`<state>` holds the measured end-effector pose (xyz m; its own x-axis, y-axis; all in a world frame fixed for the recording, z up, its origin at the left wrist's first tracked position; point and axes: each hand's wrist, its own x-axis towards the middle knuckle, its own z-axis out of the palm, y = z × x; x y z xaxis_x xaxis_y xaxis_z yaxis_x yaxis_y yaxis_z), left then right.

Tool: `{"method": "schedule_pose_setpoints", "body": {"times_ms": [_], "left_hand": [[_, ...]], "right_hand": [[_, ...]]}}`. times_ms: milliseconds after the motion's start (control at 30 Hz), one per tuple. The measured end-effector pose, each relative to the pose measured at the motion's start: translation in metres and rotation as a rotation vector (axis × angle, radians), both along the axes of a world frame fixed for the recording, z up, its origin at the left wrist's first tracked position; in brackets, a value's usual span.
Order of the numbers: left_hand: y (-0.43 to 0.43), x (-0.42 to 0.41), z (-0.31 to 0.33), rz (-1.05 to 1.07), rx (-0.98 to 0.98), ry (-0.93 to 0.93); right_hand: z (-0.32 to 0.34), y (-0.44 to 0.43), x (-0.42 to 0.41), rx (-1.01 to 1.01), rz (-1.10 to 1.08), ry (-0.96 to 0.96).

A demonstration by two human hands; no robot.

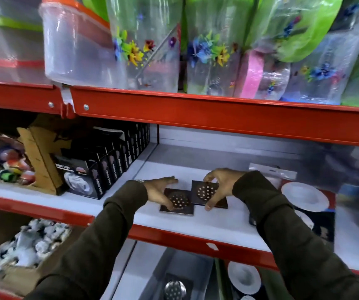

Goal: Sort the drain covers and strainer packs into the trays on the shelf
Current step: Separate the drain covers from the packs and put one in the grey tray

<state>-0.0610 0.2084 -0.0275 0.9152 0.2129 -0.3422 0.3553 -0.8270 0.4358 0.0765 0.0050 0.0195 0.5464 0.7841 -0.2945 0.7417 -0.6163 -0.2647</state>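
**Two drain covers, one in each hand, on the middle shelf**

From the left I see black tape boxes (109,167), then my left hand (159,192) pinching the nearer drain cover (177,202) on the white shelf (196,221). My right hand (219,187) grips the second drain cover (206,192), overlapping the first. A strainer pack (304,197) lies farther right.

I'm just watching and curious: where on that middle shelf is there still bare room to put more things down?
Bare white shelf lies behind the two drain covers, between the black tape boxes and the strainer packs. A bare strip runs along the front edge. The left end, with its cardboard box, is crowded, as is the right end.
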Motion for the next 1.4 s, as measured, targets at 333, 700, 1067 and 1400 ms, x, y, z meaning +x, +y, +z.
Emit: {"method": "schedule_pose_setpoints", "body": {"times_ms": [333, 700, 1067, 1400], "left_hand": [[0.043, -0.027, -0.007, 0.208, 0.174, -0.560], [0.033, -0.006, -0.023, 0.164, 0.316, -0.584], [-0.158, 0.069, -0.012, -0.049, 0.080, -0.554], [-0.260, 0.102, -0.033, 0.096, 0.248, -0.397]], "right_hand": [[-0.043, 0.070, -0.036, 0.004, 0.019, 0.011], [-0.056, 0.045, -0.032, 0.115, -0.106, -0.015], [-0.046, -0.133, 0.008, 0.233, -0.832, -0.277], [-0.068, -0.225, 0.011, 0.416, -0.953, -0.103]]}}
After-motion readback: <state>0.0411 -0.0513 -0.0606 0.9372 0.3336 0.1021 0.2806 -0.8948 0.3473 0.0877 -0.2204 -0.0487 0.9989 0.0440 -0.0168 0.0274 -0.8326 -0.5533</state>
